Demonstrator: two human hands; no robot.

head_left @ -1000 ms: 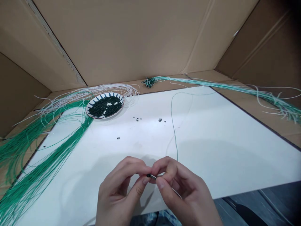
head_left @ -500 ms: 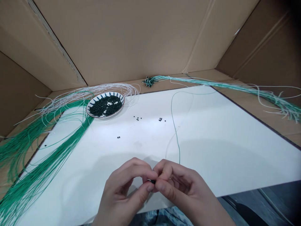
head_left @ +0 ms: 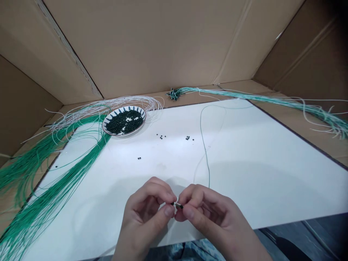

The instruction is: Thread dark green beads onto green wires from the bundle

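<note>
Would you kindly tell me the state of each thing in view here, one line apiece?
left hand: pinching the dark bead
right hand: pinching the silver wire end
dark bead: on the tip of the silver wire end
silver wire end: held between both hands
thin green wire: lying loose in a curve on the white board
patterned plate: covered with dark beads
green wire bundle: fanned out loosely

Matt cardboard walls, smooth white board; glossy ceramic plate, wires probably plastic-coated
</note>
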